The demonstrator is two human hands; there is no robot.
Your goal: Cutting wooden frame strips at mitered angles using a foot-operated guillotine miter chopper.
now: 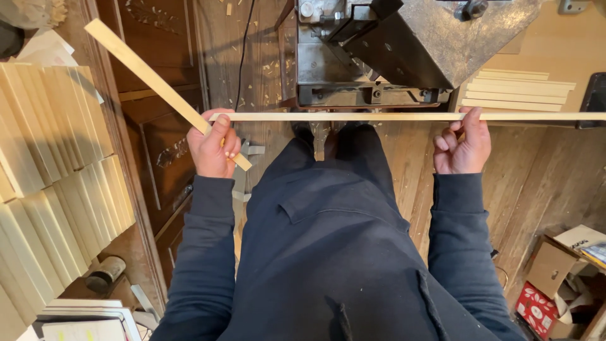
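Setting: workshop seen from above, wood plank floor (543,183) with chips and shavings near the machine.
Machine: dark metal machine (379,50) at top centre, black cable (243,50) running down the floor to its left.
Left hand: left hand (213,148) closed in a fist around a short slat (151,79); the slat runs diagonally from the upper left down through the fist, lower end sticking out just below the thumb side.
Right hand: right hand (464,145) with fingers curled, thumb and fingertips pinching a long strip (391,117) from below.
Long strip: thin, pale, level; spans from the left hand across the front of the machine to the right edge of view; its left end touches the left hand's knuckles, whether that hand grips it too cannot be told.
Person: dark sleeves and dark trousers fill the lower centre, feet just under the machine.
Left side: rows of pale wood blanks (57,164) stacked on edge, carved dark wood panel (164,151) beside them.
Top right: flat stack of pale slats (514,91) on a light surface by the machine.
Bottom right: open cardboard box (555,271) and a red patterned box (536,309).
Bottom left: small cylinder (104,273) on the floor, stacked boards (82,319).
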